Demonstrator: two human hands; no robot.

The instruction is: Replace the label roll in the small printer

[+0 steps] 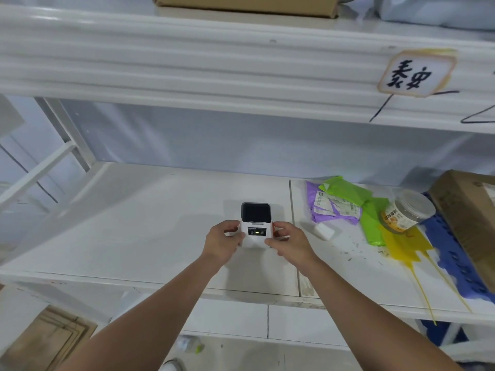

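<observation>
Head view: both hands' fingers pinch the printer (pixel 256 229) sides, mid-shelf (pixel 139 223), bare surface left.

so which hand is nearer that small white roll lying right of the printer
Right. The right hand grips the printer's right side, just left of the white roll. The left hand is on the printer's far side, farther away.

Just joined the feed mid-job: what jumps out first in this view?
The small white printer sits mid-shelf with its dark lid raised, gripped on either side by the left hand and right hand. To its right lies a bright pile of green, purple and yellow mailer bags with a clear jar resting on them. A handwritten sign hangs on the upper shelf's edge, top right.
</observation>
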